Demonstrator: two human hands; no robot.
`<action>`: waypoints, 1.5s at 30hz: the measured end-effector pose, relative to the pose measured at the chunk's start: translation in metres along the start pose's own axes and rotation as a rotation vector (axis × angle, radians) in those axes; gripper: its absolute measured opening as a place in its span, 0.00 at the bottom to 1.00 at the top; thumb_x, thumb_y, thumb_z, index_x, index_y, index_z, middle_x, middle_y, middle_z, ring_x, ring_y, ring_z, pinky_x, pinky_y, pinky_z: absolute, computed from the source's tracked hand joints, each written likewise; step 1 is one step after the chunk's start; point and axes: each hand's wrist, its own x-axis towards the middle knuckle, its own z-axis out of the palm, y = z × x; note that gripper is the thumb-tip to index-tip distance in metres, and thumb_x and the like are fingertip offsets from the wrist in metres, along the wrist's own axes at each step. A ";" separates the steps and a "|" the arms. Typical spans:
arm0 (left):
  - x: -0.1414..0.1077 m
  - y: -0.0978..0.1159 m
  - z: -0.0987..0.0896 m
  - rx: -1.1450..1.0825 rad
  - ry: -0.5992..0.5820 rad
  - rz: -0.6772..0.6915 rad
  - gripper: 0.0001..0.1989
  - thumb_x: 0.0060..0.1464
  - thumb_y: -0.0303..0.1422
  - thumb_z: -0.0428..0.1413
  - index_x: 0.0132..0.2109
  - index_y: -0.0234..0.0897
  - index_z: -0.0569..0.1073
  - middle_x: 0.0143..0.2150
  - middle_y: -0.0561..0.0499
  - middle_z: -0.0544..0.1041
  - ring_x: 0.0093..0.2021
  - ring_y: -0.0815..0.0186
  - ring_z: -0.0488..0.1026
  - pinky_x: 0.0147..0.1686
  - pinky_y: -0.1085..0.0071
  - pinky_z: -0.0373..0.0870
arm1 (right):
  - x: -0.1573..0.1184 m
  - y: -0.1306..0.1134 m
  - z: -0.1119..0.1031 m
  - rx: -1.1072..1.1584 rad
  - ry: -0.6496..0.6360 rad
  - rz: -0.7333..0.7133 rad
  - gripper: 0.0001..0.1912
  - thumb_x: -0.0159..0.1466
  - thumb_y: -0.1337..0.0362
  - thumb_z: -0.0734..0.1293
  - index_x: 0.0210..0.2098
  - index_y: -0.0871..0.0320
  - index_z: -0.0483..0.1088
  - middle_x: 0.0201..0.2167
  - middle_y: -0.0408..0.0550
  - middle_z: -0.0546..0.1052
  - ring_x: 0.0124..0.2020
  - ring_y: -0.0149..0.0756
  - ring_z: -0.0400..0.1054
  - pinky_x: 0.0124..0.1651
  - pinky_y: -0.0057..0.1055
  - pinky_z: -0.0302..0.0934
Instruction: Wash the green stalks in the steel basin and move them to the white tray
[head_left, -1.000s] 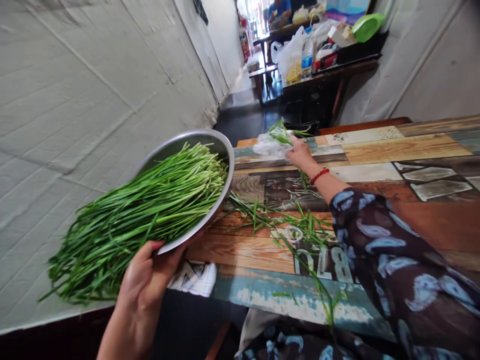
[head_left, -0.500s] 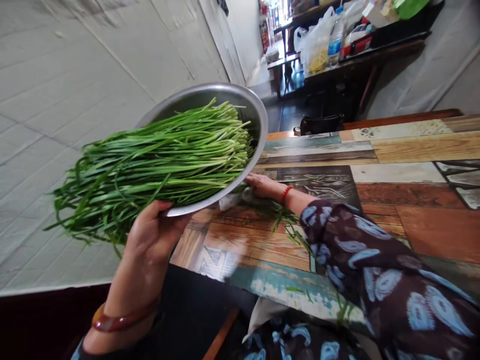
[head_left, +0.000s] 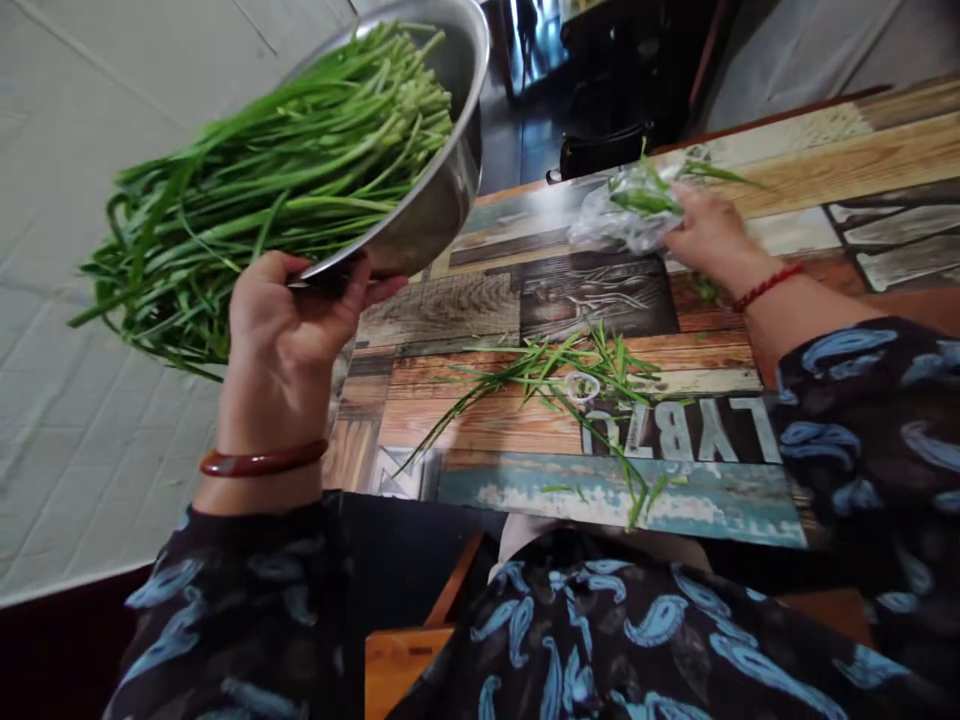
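Observation:
A steel basin (head_left: 442,195) is lifted at the left, tilted, with my left hand (head_left: 296,320) gripping its rim from below. Long garlic chives (head_left: 292,170) fill it, their pale cut ends inside and their green tips hanging over the left side. Over the far part of the table, my right hand (head_left: 709,230) is closed on a crumpled clear plastic bag (head_left: 619,220) with some green leaves caught in it. Loose chive scraps (head_left: 540,370) lie scattered on the table below, around a small whitish ring (head_left: 581,387).
The table (head_left: 480,425) has a patchwork wood-pattern top, with its near edge by my lap. A white wall (head_left: 67,400) stands close on the left. Beyond the table's far edge is a black bag-like object (head_left: 604,152).
My right hand has moved from beneath the basin to the far right, carrying the plastic bag. The basin sits higher in view, and the scraps on the table are uncovered.

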 end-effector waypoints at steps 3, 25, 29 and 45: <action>0.007 -0.008 0.008 0.007 -0.012 0.018 0.24 0.56 0.22 0.48 0.59 0.26 0.66 0.66 0.32 0.67 0.72 0.28 0.49 0.35 0.77 0.82 | -0.033 -0.008 0.001 0.033 -0.155 -0.052 0.30 0.64 0.72 0.65 0.65 0.76 0.63 0.64 0.70 0.70 0.66 0.47 0.64 0.65 0.45 0.58; 0.012 -0.127 -0.004 -0.041 -0.030 -0.140 0.08 0.61 0.33 0.52 0.46 0.38 0.70 0.41 0.45 0.78 0.44 0.60 0.79 0.40 0.65 0.82 | -0.203 -0.012 -0.140 -0.184 0.011 0.284 0.41 0.57 0.70 0.64 0.70 0.62 0.57 0.65 0.64 0.68 0.67 0.56 0.62 0.68 0.58 0.59; -0.004 -0.147 -0.034 0.229 -0.141 0.111 0.25 0.56 0.52 0.59 0.51 0.38 0.70 0.52 0.39 0.77 0.54 0.55 0.77 0.53 0.57 0.76 | -0.226 -0.074 -0.095 -0.140 -0.041 0.236 0.43 0.57 0.73 0.62 0.72 0.62 0.54 0.69 0.65 0.62 0.71 0.55 0.56 0.70 0.56 0.56; -0.089 -0.185 -0.097 1.971 -0.358 0.667 0.20 0.67 0.33 0.46 0.60 0.31 0.71 0.51 0.33 0.74 0.50 0.50 0.75 0.49 0.57 0.72 | -0.239 -0.106 -0.083 -0.160 -0.101 0.197 0.44 0.62 0.57 0.67 0.72 0.67 0.52 0.69 0.73 0.61 0.70 0.62 0.58 0.66 0.60 0.58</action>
